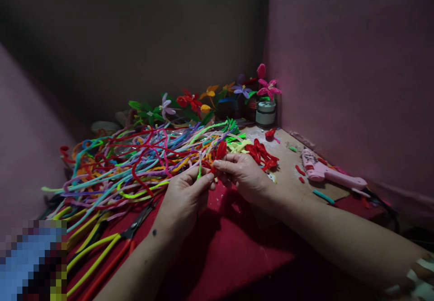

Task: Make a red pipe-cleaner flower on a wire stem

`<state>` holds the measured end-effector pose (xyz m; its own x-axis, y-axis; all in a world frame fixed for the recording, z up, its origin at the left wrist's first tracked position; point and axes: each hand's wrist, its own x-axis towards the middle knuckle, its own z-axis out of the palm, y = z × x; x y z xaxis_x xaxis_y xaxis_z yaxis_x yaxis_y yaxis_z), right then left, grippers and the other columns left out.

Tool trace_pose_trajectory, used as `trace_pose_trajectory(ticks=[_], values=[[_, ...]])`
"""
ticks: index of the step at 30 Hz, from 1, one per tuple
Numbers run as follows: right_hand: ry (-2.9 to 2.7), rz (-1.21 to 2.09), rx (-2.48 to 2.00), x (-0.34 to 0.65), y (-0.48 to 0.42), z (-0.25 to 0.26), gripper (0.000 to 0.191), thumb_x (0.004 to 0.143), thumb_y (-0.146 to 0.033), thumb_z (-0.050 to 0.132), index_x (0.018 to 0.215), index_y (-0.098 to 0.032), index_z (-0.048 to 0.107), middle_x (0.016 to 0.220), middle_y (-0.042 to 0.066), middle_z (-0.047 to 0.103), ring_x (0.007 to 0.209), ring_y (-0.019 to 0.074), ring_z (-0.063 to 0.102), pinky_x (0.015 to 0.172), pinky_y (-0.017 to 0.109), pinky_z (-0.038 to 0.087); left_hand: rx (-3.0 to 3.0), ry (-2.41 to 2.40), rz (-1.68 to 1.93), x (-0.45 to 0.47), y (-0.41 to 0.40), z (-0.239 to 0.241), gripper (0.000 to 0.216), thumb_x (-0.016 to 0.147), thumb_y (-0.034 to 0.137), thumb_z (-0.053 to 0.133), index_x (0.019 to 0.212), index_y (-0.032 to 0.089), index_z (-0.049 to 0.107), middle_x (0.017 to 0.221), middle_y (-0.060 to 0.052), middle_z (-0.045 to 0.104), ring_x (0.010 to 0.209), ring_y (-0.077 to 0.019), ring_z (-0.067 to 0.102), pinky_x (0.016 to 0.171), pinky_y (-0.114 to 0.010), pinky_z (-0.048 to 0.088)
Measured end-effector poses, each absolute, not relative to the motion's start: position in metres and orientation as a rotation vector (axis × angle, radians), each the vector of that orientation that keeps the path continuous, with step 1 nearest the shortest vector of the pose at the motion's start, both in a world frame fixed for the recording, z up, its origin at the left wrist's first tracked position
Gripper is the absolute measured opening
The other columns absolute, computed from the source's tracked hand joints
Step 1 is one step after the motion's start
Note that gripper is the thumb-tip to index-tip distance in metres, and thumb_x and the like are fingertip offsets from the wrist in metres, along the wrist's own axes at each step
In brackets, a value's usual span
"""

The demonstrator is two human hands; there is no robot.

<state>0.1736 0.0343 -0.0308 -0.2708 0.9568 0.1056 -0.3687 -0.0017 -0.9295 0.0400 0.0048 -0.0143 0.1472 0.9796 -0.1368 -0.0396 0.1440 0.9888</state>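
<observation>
At the middle of the view, my left hand (pixel 185 197) and my right hand (pixel 246 176) meet, with thumbs and fingertips pinched close together. Between them is a red pipe-cleaner flower (pixel 221 150), one petal standing up above the right fingers; the fingers cover much of it. A thin green pipe-cleaner piece (pixel 200 167) with a pale tip sticks up by the left thumb. Just past my right hand lies a heap of red pipe-cleaner loops (pixel 261 154). Beyond my left hand spreads a tangled pile of coloured pipe cleaners (pixel 135 161).
Scissors (pixel 130 232) and yellow-handled tools lie at lower left on the red tabletop (pixel 220 256). A pink glue gun (pixel 325 172) rests on a board (pixel 290 152) at right, near small offcuts. Finished pipe-cleaner flowers (pixel 191 102) and a jar (pixel 266 115) stand along the back wall.
</observation>
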Motion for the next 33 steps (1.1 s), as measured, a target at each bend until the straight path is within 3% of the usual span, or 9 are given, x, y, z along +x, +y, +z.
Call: trace_pose_trajectory(ticks=[4,10,19,21,23,28,33], values=[[-1.124,1.511,-0.790,0.173,0.035,-0.032,0.029,0.070,-0.031,0.063,0.052,-0.016,0.047,0.043,-0.005,0.045,0.038,0.0049,0.031,0.041,0.023,0.019,1.140,1.114,1.022,0.039,0.005,-0.013,0.015,0.071,0.029,0.063,0.076,0.015,0.056,0.052,0.005,0.046,0.036,-0.0018,0.025,0.035,-0.017,0.017],[-1.134,1.534,-0.784,0.173,0.030,-0.031,0.025,0.068,-0.029,0.066,0.054,-0.015,0.050,0.045,-0.006,0.043,0.040,0.0044,0.032,0.042,0.022,0.019,1.097,1.101,1.058,0.037,0.004,-0.013,0.022,0.071,0.033,0.064,0.068,0.015,0.053,0.046,0.009,0.029,0.038,-0.0021,0.019,0.037,-0.017,0.014],[-1.250,1.528,-0.858,0.183,0.026,-0.021,0.016,0.070,-0.029,0.062,0.074,-0.015,0.058,0.059,-0.004,0.051,0.046,0.0051,0.040,0.047,0.021,0.029,1.004,1.048,1.083,0.033,0.012,-0.018,0.023,0.068,0.029,0.069,0.078,0.017,0.053,0.051,0.009,0.036,0.038,-0.0007,0.025,0.035,-0.013,0.019],[-1.401,1.307,-0.992,0.201,0.021,-0.019,0.014,0.072,-0.026,0.058,0.080,-0.015,0.061,0.067,-0.001,0.056,0.054,0.0081,0.047,0.053,0.023,0.036,0.932,1.026,1.075,0.030,0.014,-0.021,0.025,0.066,0.027,0.071,0.079,0.017,0.053,0.051,0.009,0.037,0.037,-0.0006,0.027,0.034,-0.013,0.021],[-1.583,0.877,-1.149,0.230,0.011,-0.020,0.016,0.074,-0.019,0.051,0.085,-0.016,0.063,0.079,0.003,0.060,0.069,0.0123,0.053,0.064,0.027,0.041,0.888,1.010,1.068,0.029,0.015,-0.022,0.026,0.065,0.026,0.072,0.081,0.016,0.054,0.051,0.009,0.039,0.036,-0.0003,0.028,0.033,-0.012,0.022],[-1.777,-0.122,-1.680,0.321,-0.017,-0.044,0.035,0.069,-0.008,0.042,0.099,-0.009,0.059,0.099,0.015,0.059,0.094,0.0257,0.051,0.081,0.039,0.040,0.839,0.971,1.058,0.032,0.012,-0.020,0.025,0.063,0.025,0.073,0.077,0.016,0.055,0.049,0.009,0.040,0.034,-0.0001,0.029,0.031,-0.011,0.022],[-1.905,-0.348,-2.035,0.372,-0.025,-0.070,0.043,0.070,-0.009,0.041,0.112,-0.006,0.054,0.096,0.017,0.061,0.086,0.0259,0.052,0.078,0.038,0.040,0.853,0.925,1.056,0.035,0.012,-0.017,0.023,0.062,0.022,0.074,0.074,0.016,0.055,0.043,0.010,0.035,0.031,0.0001,0.025,0.030,-0.011,0.021]])
